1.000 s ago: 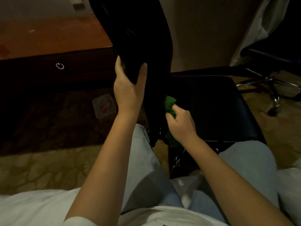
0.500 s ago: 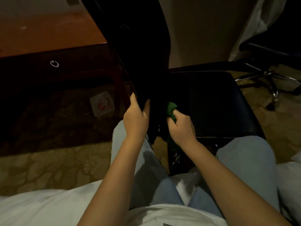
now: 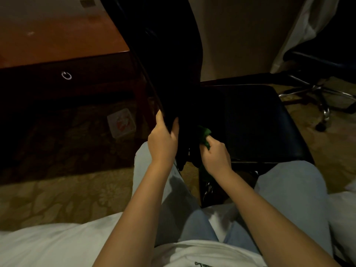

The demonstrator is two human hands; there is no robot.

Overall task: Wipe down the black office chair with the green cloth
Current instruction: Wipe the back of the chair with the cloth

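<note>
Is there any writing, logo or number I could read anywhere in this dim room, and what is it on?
Nothing here is legible.
Pale square packet on the carpet: red marking, too blurred to read.
White shirt: dark print at the bottom edge, cut off and unreadable.
Black office chair and green cloth: no lettering seen.

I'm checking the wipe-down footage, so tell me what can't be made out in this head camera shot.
Green cloth: mostly hidden inside the right hand and behind the backrest, head view.
Backrest top: cut off by the upper frame edge.
Whether the cloth touches the backrest: lost in darkness.
Packet on the carpet: print too small and dim.
</note>
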